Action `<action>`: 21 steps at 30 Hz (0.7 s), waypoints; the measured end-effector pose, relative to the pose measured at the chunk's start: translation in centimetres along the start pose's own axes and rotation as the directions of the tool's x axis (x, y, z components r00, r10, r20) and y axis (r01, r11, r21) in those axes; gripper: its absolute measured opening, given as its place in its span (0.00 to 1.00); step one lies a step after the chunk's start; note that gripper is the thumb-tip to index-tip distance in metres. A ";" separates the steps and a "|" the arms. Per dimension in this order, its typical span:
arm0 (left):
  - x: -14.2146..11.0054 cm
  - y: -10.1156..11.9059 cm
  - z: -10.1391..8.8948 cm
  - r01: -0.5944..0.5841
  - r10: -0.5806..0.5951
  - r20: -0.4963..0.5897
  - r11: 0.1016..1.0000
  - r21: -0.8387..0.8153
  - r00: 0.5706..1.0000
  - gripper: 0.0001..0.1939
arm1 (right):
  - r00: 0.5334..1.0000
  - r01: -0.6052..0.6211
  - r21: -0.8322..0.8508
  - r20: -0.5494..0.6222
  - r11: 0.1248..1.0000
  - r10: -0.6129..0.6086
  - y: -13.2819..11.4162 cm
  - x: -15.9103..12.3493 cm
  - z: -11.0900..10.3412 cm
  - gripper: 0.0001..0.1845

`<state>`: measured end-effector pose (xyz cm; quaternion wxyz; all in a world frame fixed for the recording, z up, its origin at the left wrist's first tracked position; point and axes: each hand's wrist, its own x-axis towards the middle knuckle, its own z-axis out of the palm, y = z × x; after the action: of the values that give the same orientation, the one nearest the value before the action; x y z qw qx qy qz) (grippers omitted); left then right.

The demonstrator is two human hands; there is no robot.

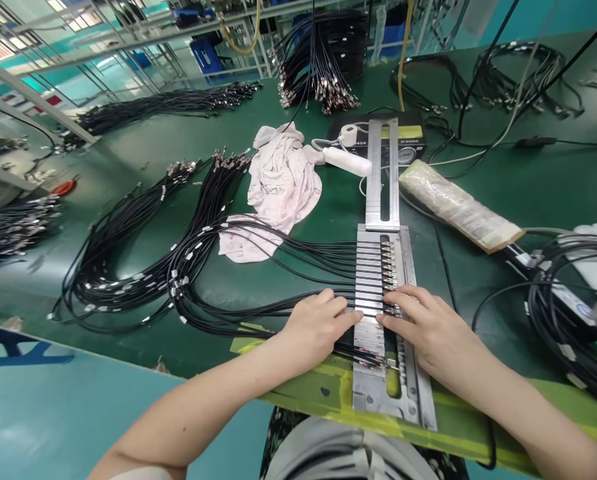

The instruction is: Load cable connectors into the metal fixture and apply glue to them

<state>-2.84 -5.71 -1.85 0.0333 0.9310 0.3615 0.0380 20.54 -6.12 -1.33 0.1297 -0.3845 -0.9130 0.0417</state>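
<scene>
A slotted metal fixture (369, 267) lies near the table's front edge, with several black cables (323, 248) side by side in its grooves. Their stripped connector ends (388, 257) stick out into the fixture's long slot. My left hand (316, 327) is closed on a black cable at the fixture's left side, index finger stretched along it. Thumb and fingers of my right hand (426, 327) pinch a cable end at the slot; the fingers partly hide it. Below my hands, a loose bunch of cable ends (371, 358) rests across the fixture's lower part.
Bundled black cables (123, 283) curve across the left side. A crumpled pink cloth (283, 180) lies behind them. Past the fixture are a slotted metal bar (373, 180), a white cylinder (347, 162) and a black box (411, 137). A plastic-wrapped block (458, 203) and coiled cables (543, 320) occupy the right.
</scene>
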 end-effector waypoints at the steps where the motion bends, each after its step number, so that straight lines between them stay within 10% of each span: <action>1: 0.2 0.1 -0.2 -0.005 0.005 0.015 1.000 0.024 1.000 0.16 | 1.000 0.001 -0.012 0.002 1.000 -0.001 -0.1 0.0 0.0 0.26; 21: -3.3 0.3 -2.1 0.203 -0.186 0.082 0.909 -0.364 0.979 0.09 | 0.994 -0.052 0.291 -0.075 0.955 0.077 2.0 -1.2 -0.1 0.22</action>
<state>-5.30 -8.06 0.12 0.2203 0.8679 0.4378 0.0809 22.78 -5.62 -1.83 0.2218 -0.3924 -0.8778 0.1624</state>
